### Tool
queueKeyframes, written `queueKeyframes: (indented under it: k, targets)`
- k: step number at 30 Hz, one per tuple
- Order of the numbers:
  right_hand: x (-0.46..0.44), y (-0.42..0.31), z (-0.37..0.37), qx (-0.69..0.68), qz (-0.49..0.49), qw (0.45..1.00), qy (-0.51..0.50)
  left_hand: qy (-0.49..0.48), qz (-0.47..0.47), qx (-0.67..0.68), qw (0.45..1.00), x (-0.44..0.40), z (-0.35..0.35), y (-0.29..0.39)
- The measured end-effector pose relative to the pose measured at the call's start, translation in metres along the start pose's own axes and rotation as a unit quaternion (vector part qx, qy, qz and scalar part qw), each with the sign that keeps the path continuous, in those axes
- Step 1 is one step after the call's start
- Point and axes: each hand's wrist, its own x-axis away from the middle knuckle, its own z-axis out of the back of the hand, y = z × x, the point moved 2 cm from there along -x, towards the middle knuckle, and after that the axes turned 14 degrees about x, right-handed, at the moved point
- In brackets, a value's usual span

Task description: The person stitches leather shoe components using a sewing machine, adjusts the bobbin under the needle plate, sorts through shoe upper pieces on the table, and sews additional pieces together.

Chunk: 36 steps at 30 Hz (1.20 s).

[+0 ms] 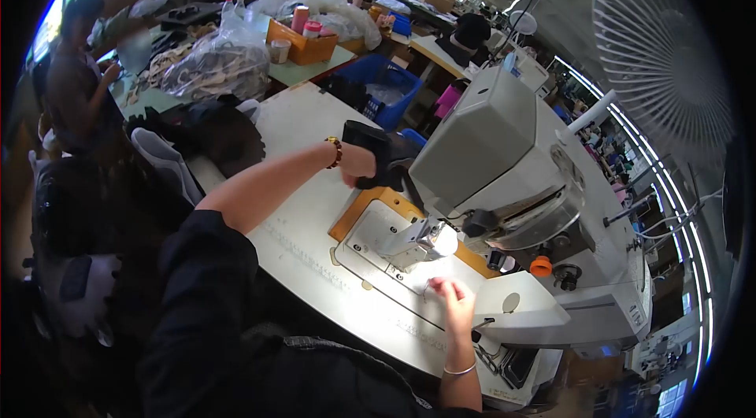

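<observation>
My left hand (359, 166), with a beaded bracelet at its wrist, reaches over the far side of the sewing machine's bed. Its fingers curl round a black piece (367, 135) that looks like leather or fabric; part of the grip is hidden. Below the needle area, my right hand (453, 294) has thumb and fingertips pinched together, with a thin dark thread (426, 290) hanging at them. A lamp lights the presser foot area (425, 243) between both hands. The large pale sewing machine (492, 135) stands to the right of it.
A white fan (669, 56) stands at the upper right. Behind the white worktable (295, 115) are a blue crate (394, 107), an orange box (295, 48) and bagged material (224, 64). A dark phone-like object (518, 368) lies lower right. Another person (75, 87) is at the left.
</observation>
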Motion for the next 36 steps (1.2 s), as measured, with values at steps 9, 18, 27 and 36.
queueKeyframes:
  k: [9, 18, 27, 36]
  targets:
    - [-0.028, -0.009, 0.008, -0.062, 0.017, 0.996, 0.055, 0.442, -0.026, -0.215, 0.871, 0.045, 0.038, -0.024]
    - [-0.046, -0.005, 0.02, -0.099, 0.064, 0.981, 0.152, 0.458, -0.089, -0.189, 0.864, 0.012, 0.053, 0.017]
    - [-0.166, 0.012, 0.012, 0.045, 0.164, 0.982, 0.081, 0.514, -0.336, -0.252, 0.748, 0.047, -0.06, 0.132]
    - [-0.211, 0.037, -0.057, 0.067, 0.248, 0.965, 0.049, 0.532, -0.336, -0.232, 0.742, 0.114, -0.142, 0.171]
